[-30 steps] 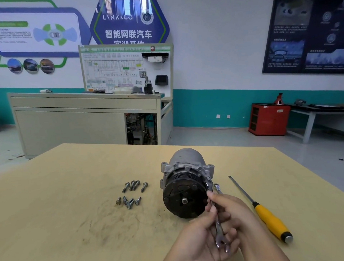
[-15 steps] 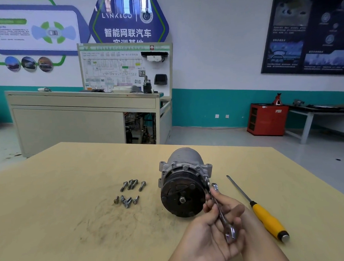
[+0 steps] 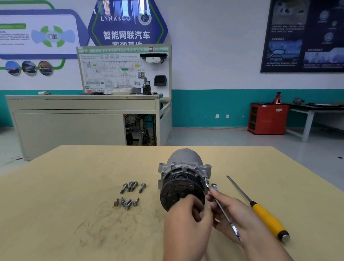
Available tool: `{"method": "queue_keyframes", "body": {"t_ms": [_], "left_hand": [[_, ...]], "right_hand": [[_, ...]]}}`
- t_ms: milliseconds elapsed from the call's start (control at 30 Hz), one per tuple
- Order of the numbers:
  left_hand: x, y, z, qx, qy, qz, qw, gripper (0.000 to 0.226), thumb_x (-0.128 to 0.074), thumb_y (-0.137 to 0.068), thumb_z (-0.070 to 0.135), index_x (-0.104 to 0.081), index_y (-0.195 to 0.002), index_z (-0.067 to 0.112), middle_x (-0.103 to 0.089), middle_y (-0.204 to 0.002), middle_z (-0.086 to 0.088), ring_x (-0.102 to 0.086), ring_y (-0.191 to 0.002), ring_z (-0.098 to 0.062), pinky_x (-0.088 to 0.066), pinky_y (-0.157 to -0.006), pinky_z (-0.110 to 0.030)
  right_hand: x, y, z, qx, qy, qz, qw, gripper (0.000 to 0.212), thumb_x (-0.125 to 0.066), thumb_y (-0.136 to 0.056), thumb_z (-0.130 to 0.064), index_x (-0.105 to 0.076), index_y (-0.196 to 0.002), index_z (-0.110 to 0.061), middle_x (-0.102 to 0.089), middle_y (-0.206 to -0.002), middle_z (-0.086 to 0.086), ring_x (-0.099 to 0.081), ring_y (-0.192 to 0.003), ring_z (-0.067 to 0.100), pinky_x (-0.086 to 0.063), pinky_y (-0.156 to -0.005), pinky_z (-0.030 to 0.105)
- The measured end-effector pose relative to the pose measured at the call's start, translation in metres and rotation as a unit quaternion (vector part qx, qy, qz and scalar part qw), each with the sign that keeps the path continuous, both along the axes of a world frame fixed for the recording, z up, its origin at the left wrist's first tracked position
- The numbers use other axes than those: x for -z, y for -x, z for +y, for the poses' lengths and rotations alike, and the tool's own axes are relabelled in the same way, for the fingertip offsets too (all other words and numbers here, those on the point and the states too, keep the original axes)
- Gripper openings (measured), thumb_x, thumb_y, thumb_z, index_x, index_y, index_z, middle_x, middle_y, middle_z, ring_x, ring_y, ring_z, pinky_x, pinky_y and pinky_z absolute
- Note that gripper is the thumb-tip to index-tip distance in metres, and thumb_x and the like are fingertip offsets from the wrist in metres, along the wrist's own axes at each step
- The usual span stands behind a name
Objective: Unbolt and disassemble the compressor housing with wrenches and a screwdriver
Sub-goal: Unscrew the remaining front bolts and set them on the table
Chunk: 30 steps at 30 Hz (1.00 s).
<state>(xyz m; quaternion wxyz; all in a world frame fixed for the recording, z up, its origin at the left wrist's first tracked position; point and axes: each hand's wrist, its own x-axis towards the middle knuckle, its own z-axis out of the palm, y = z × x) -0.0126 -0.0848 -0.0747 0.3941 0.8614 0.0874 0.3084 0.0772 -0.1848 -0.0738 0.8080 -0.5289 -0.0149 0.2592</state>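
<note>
Wrench [image 3: 223, 209] gripped by right hand [image 3: 234, 215], head at right flange bolt [image 3: 205, 180] of compressor [image 3: 183, 159]. Left hand [image 3: 188, 217] curled at pulley [image 3: 176, 189], hold indeterminable. Wrench to be seated squarely before turning.

left hand [image 3: 188, 211] off wrench [image 3: 222, 209], moved onto compressor [image 3: 181, 175] pulley face

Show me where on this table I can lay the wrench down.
Widest bare patch: the table left of the loose bolts. Also bare: the strip behind the compressor, and the corner right of the screwdriver. Crowded: from compressor to screwdriver, where the left hand sits and the right hand holds the wrench.
</note>
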Motion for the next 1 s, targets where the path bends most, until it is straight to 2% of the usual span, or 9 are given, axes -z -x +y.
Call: {"method": "queue_keyframes", "body": {"t_ms": [100,200,333,500,667,767,833,900,1000], "left_hand": [[-0.014,-0.01,0.015,-0.053,-0.157,-0.124,0.978,0.01,-0.067,-0.071,0.019,-0.063,-0.079,0.025,-0.06,-0.079,0.011,-0.054,-0.08,-0.016,-0.042,-0.07,-0.027],[-0.027,-0.029,0.022,-0.065,-0.276,-0.062,0.957,0.034,-0.077,-0.057,0.018,-0.069,-0.089,0.024,-0.065,-0.095,0.007,-0.06,-0.098,-0.029,-0.045,-0.08,-0.046],[-0.027,-0.055,0.018,-0.042,-0.328,0.009,0.944,0.04,-0.054,-0.079,0.029,-0.056,-0.118,0.024,-0.054,-0.121,0.007,-0.032,-0.131,-0.024,-0.009,-0.109,-0.05],[-0.024,-0.068,0.017,-0.036,-0.352,0.034,0.935,0.035,-0.048,-0.079,0.038,-0.051,-0.113,0.029,-0.056,-0.117,0.015,-0.028,-0.128,-0.02,0.008,-0.103,-0.048],[-0.02,-0.072,0.013,-0.044,-0.395,0.056,0.916,0.036,-0.049,-0.081,0.029,-0.055,-0.117,0.029,-0.061,-0.113,0.011,-0.026,-0.129,-0.022,0.016,-0.101,-0.053],[-0.019,-0.073,0.01,-0.057,-0.38,0.058,0.921,0.027,-0.052,-0.083,0.028,-0.061,-0.108,0.027,-0.064,-0.107,0.011,-0.032,-0.125,-0.022,0.01,-0.105,-0.055],[-0.018,-0.07,0.008,-0.065,-0.375,0.028,0.924,0.02,-0.069,-0.069,0.027,-0.068,-0.089,0.027,-0.067,-0.088,0.014,-0.049,-0.112,-0.022,-0.014,-0.105,-0.061],[-0.014,-0.068,0.008,-0.06,-0.369,-0.027,0.927,0.028,-0.084,-0.045,0.025,-0.069,-0.068,0.029,-0.064,-0.067,0.018,-0.062,-0.089,-0.018,-0.042,-0.091,-0.057],[0.0,-0.072,0.008,-0.053,-0.357,-0.109,0.926,0.034,-0.088,-0.042,0.021,-0.071,-0.069,0.031,-0.063,-0.066,0.019,-0.055,-0.089,-0.014,-0.039,-0.093,-0.051]], "right_hand": [[-0.001,-0.001,-0.001,-0.005,0.013,0.001,1.0,0.023,-0.07,-0.065,-0.031,-0.072,-0.054,-0.011,-0.052,-0.047,0.0,-0.053,-0.044,0.01,-0.04,-0.054,0.023],[-0.001,-0.001,-0.003,-0.006,0.031,-0.008,0.999,0.028,-0.066,-0.082,-0.029,-0.072,-0.064,-0.009,-0.049,-0.047,0.0,-0.053,-0.045,0.011,-0.04,-0.052,0.023],[-0.005,-0.003,-0.008,0.013,0.05,-0.032,0.998,0.025,-0.059,-0.091,-0.025,-0.07,-0.082,-0.004,-0.04,-0.043,0.001,-0.046,-0.043,0.013,-0.04,-0.051,0.023],[-0.018,-0.002,-0.021,-0.006,0.074,-0.057,0.996,0.031,-0.059,-0.091,-0.021,-0.077,-0.07,-0.007,-0.034,-0.043,0.0,-0.036,-0.049,0.015,-0.043,-0.051,0.022],[-0.019,-0.003,-0.023,-0.03,0.068,-0.086,0.994,0.023,-0.055,-0.094,-0.016,-0.069,-0.096,0.002,-0.034,-0.044,0.001,-0.034,-0.049,0.015,-0.043,-0.052,0.021],[-0.015,0.0,-0.021,-0.044,0.065,-0.111,0.991,0.02,-0.051,-0.095,-0.008,-0.066,-0.104,0.001,-0.033,-0.046,0.0,-0.033,-0.044,0.012,-0.04,-0.05,0.02],[-0.012,0.001,-0.023,-0.056,0.053,-0.121,0.99,0.022,-0.048,-0.094,-0.003,-0.066,-0.107,0.001,-0.031,-0.047,-0.001,-0.029,-0.044,0.011,-0.036,-0.049,0.02],[-0.008,0.002,-0.029,-0.066,0.033,-0.116,0.991,0.024,-0.047,-0.094,-0.001,-0.066,-0.109,0.002,-0.028,-0.046,0.0,-0.026,-0.048,0.013,-0.032,-0.052,0.022],[-0.001,0.002,-0.039,-0.081,-0.011,-0.097,0.992,0.03,-0.05,-0.087,-0.001,-0.064,-0.112,0.006,-0.026,-0.044,0.0,-0.023,-0.051,0.015,-0.032,-0.052,0.023]]}}
